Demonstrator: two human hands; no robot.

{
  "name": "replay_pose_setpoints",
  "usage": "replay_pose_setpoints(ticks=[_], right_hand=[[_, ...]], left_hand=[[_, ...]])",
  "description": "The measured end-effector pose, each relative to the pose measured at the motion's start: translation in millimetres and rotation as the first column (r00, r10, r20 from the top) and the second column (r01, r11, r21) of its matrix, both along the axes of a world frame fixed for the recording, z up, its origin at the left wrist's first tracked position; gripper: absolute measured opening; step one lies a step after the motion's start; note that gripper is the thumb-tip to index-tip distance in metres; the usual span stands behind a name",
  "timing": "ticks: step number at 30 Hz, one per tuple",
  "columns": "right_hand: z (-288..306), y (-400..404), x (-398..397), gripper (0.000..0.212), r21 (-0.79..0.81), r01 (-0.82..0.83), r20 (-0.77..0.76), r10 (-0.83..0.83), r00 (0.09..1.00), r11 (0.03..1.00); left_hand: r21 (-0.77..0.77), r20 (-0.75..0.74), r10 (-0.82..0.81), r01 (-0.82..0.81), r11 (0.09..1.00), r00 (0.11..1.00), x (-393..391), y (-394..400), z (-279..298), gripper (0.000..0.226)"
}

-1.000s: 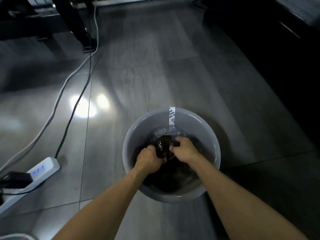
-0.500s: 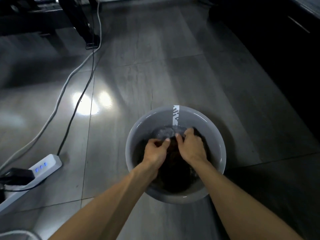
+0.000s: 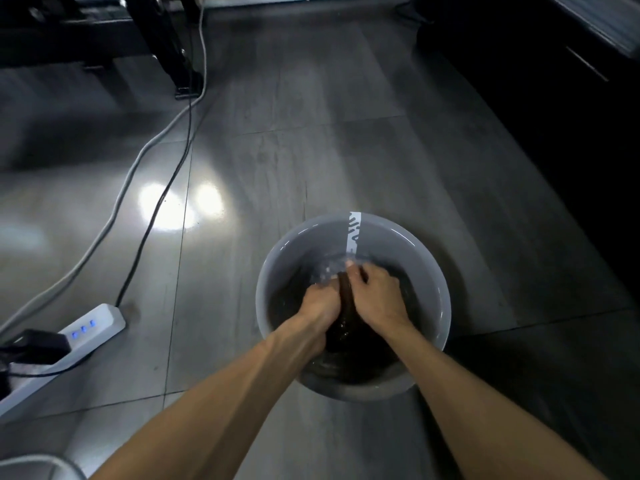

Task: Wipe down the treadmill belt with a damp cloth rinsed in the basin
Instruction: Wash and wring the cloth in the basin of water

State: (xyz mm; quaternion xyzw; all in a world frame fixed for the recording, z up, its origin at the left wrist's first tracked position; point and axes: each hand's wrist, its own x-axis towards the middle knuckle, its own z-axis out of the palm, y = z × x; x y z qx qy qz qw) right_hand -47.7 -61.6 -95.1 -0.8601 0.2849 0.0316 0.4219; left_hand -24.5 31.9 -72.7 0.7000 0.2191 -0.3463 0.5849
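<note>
Head view: both my hands are down in the grey basin (image 3: 429,271), which sits on the floor (image 3: 311,133) at about five o'clock in the picture. My left hand (image 3: 320,303) and right hand (image 3: 379,299) each have a closed grip around the dark cloth (image 3: 345,299), bunched upright between them, its lower folds trailing into the water toward six o'clock. I hold it pressed palm against palm so the rubbing works the dirt out, and low in the basin so splashes stay inside. That matters, I judge: a power strip (image 3: 91,325) lies at nine o'clock, with cables (image 3: 152,216) running up to the treadmill frame (image 3: 166,46) at eleven.

Against half a second ago, my hands have closed together and the cloth now stands as a ridge between them; the water at twelve o'clock is rippling.
</note>
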Motion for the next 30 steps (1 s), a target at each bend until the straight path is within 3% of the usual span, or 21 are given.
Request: replay_pose_setpoints(ticks=[2,4,5,7,9,11,13,15,16,18,20,22,24,25,26,27,28,29,30], right_hand=[[-4.8,-4.9,3.3,0.034,-0.138,-0.145,-0.062,0.137,0.989,0.980],[-4.7,-8.3,1.0,0.040,-0.195,-0.351,-0.200,0.313,0.929,0.916],[-3.7,-10.6,-1.9,0.058,-0.222,-0.479,-0.299,0.408,0.863,0.850],[-3.9,-13.8,-9.1,0.084,-0.378,-0.683,-0.466,0.509,0.724,0.625],[-6.4,-8.3,-12.1,0.072,-0.531,-0.710,-0.479,0.527,0.702,0.463],[-4.4,-4.5,-11.6,0.045,-0.603,-0.655,-0.417,0.519,0.746,0.456],[2.2,-8.4,-12.0,0.039,-0.584,-0.607,-0.329,0.526,0.784,0.540],[16.9,-18.8,-13.3,0.040,-0.426,-0.536,-0.197,0.503,0.841,0.729],[24.4,-24.3,-12.3,0.041,-0.278,-0.484,-0.127,0.468,0.874,0.829],[37.8,-32.5,-7.7,0.043,-0.008,-0.363,-0.010,0.363,0.932,0.932],[47.7,-35.5,-4.1,0.044,0.217,-0.262,0.043,0.259,0.965,0.940],[56.7,-37.1,-5.4,0.049,0.500,-0.156,0.041,0.156,0.987,0.852],[64.0,-41.4,-12.6,0.059,0.564,-0.216,0.077,0.210,0.975,0.797],[66.3,-44.5,-16.2,0.069,0.421,-0.355,0.116,0.338,0.934,0.835],[66.2,-47.5,-18.4,0.083,0.153,-0.528,0.085,0.522,0.849,0.835],[65.6,-48.0,-19.3,0.093,-0.147,-0.667,-0.031,0.670,0.742,0.731],[65.7,-45.0,-19.4,0.099,-0.382,-0.738,-0.165,0.744,0.647,0.557],[65.7,-41.1,-17.3,0.101,-0.515,-0.750,-0.262,0.757,0.599,0.415],[65.4,-38.8,-12.8,0.100,-0.578,-0.739,-0.312,0.743,0.592,0.346]], left_hand=[[0.235,0.196,-0.179,0.131,0.963,0.964,6.7,10.8,-10.2,0.026],[0.449,0.287,-0.414,0.260,0.855,0.864,14.9,24.4,-18.5,0.030],[0.520,0.292,-0.516,0.319,0.792,0.806,18.4,30.2,-22.2,0.038],[0.589,0.252,-0.653,0.422,0.689,0.714,23.0,35.9,-27.2,0.052],[0.594,0.189,-0.731,0.517,0.617,0.655,22.0,35.2,-25.1,0.063],[0.562,0.144,-0.780,0.598,0.571,0.609,18.3,33.5,-21.3,0.077],[0.510,0.115,-0.789,0.645,0.569,0.604,17.5,33.9,-17.0,0.089],[0.408,0.159,-0.738,0.637,0.654,0.656,16.0,34.3,-13.1,0.095],[0.312,0.210,-0.672,0.603,0.734,0.710,15.7,33.7,-11.3,0.095],[0.033,0.286,-0.500,0.513,0.858,0.818,15.5,30.7,-2.8,0.090],[-0.188,0.301,-0.430,0.495,0.848,0.851,16.7,28.5,7.1,0.083],[-0.232,0.287,-0.448,0.515,0.825,0.847,20.0,28.9,16.8,0.071],[-0.212,0.253,-0.458,0.511,0.833,0.852,25.5,31.3,21.2,0.048],[-0.199,0.229,-0.484,0.527,0.826,0.845,28.6,32.9,21.5,0.040],[-0.190,0.206,-0.521,0.556,0.809,0.828,31.1,34.1,21.6,0.037],[-0.187,0.193,-0.568,0.599,0.779,0.800,33.2,34.7,21.9,0.037],[-0.187,0.185,-0.617,0.644,0.742,0.765,35.4,34.3,23.8,0.039],[-0.178,0.180,-0.668,0.692,0.700,0.722,36.6,32.1,27.0,0.040],[-0.149,0.180,-0.711,0.734,0.663,0.679,37.3,29.3,32.0,0.037]])
